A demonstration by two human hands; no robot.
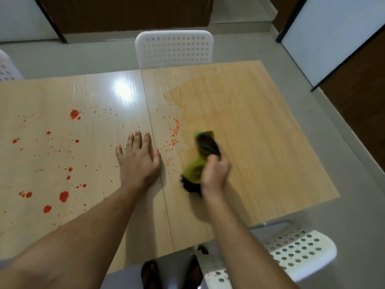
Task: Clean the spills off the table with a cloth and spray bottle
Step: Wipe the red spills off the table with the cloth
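Half the pale wooden table point(260, 142) looked wiped; red spills point(63, 196) remained left. Right hand point(215, 174) gripped the blurred green-and-black cloth point(194, 170); left hand point(138, 159) pressed flat, fingers spread; spray bottle unseen

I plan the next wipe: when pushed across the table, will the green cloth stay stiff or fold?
Probably floppy: the green cloth bunches unevenly under the right hand. It likely glides easily on the table, which looks wet there. It appears light, though motion blur hides detail.

Red splatters point(63, 196) dot a pale wood-grain desk point(260, 142); the cloth point(195, 170) is green and black; perforated white chairs point(174, 49).
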